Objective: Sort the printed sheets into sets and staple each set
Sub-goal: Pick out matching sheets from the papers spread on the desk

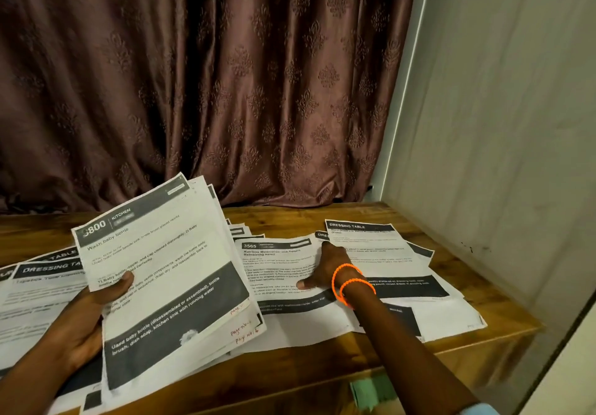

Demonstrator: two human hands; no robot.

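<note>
- Two hands are busy with paper. The left hand (93,311) grips a fanned stack of sheets (167,279), thumb on top, lifted off the table (290,218).
- The top page of that stack says "Wash baby bottle".
- The right hand (325,266) lies flat with its fingers spread. It presses on the "Retrieve Medication" sheet (277,260) on the table and holds nothing.
- Orange bands (351,282) go round that wrist.
- Just beside it on the right lies a pile of "Dressing Table" pages (371,247). More sheets (38,289) lie on the left.
- I think the sorting is only partly done. Some piles are started, but many pages are not yet placed.
- No stapler is in view, so stapling looks like it is all left to do.
</note>
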